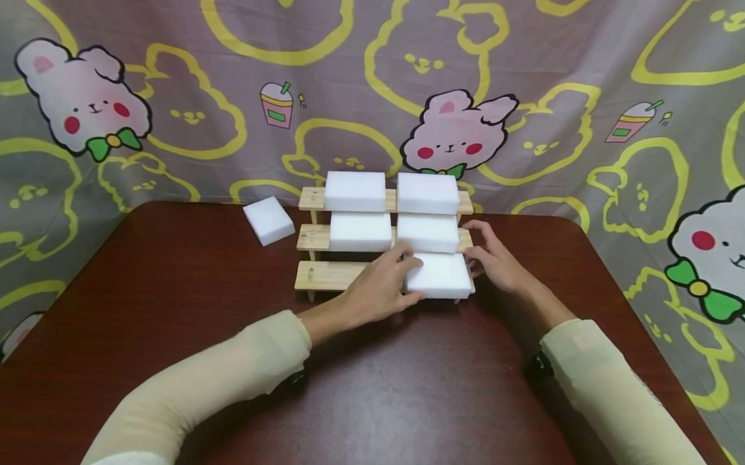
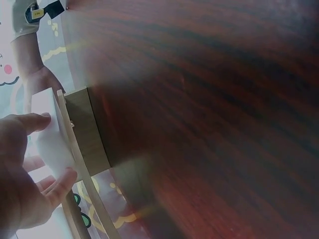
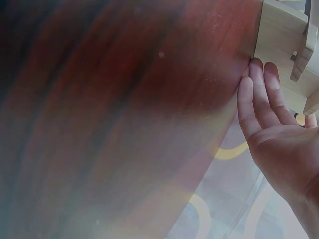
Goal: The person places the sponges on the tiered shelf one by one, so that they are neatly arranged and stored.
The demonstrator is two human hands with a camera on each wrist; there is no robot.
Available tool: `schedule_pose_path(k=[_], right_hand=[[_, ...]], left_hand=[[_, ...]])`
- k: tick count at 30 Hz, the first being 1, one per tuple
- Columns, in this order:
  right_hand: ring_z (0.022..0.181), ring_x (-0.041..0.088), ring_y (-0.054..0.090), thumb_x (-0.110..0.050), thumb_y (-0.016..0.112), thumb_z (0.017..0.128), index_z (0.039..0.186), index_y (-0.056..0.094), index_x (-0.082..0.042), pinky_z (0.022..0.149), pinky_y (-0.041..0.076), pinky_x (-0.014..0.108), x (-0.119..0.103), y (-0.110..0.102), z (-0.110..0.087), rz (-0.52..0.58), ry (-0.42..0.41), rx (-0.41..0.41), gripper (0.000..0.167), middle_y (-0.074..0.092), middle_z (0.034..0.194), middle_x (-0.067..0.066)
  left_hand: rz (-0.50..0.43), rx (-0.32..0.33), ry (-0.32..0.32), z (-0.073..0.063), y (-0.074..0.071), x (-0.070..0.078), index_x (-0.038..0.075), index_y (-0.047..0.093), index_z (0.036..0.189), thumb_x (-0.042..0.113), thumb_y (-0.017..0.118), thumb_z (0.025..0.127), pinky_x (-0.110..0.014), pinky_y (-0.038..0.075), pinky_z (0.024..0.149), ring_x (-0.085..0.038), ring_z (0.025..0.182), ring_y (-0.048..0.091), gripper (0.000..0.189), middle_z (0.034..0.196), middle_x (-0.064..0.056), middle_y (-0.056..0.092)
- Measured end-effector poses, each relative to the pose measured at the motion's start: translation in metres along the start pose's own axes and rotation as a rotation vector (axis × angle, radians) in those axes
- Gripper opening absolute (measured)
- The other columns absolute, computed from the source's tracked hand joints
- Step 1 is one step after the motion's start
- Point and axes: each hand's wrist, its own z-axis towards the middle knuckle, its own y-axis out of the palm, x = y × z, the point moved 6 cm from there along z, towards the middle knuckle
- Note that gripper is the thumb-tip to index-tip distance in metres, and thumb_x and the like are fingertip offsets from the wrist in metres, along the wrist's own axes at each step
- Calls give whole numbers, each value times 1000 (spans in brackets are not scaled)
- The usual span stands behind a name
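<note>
A three-tier wooden rack stands at the back of the table. On the right of its lowest shelf lies a white foam block, and my left hand holds this block at its left end. The left wrist view shows that hand with thumb and fingers on opposite sides of the block. Beside the rack's right side is my right hand. Its fingers look extended in the right wrist view, where the hand has fingertips close to the rack's wooden side and holds nothing.
Two white blocks sit on the top shelf, one of them at left, and two more on the middle shelf, including the left one. Another loose block lies on the dark wooden table, left of the rack. A patterned curtain hangs behind.
</note>
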Motion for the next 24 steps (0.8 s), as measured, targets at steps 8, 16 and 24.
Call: schedule_pose_path(k=[8, 16, 24], right_hand=[[77, 18, 63, -7, 43, 104, 149, 25, -5, 69, 58, 41, -2, 1, -1, -7, 0, -2, 48, 60, 84, 13], [77, 19, 63, -8, 43, 105, 149, 25, -5, 69, 57, 40, 0, 1, -1, -5, 13, -9, 48, 60, 85, 14], [78, 20, 62, -9, 43, 105, 149, 25, -5, 70, 57, 38, -1, 0, -2, -14, 23, -1, 48, 59, 86, 14]], left_hand=[[-14, -10, -3, 0, 0, -1, -2, 69, 117, 27, 88, 86, -31, 57, 86, -24, 97, 62, 46, 127, -18, 56], [-25, -28, -2, -1, 1, -2, -1, 69, 118, 28, 87, 86, -29, 57, 83, -21, 94, 60, 47, 129, -17, 55], [-47, -75, -41, -4, -6, -4, 3, 67, 127, 30, 86, 87, -29, 56, 83, -19, 98, 60, 51, 138, -15, 53]])
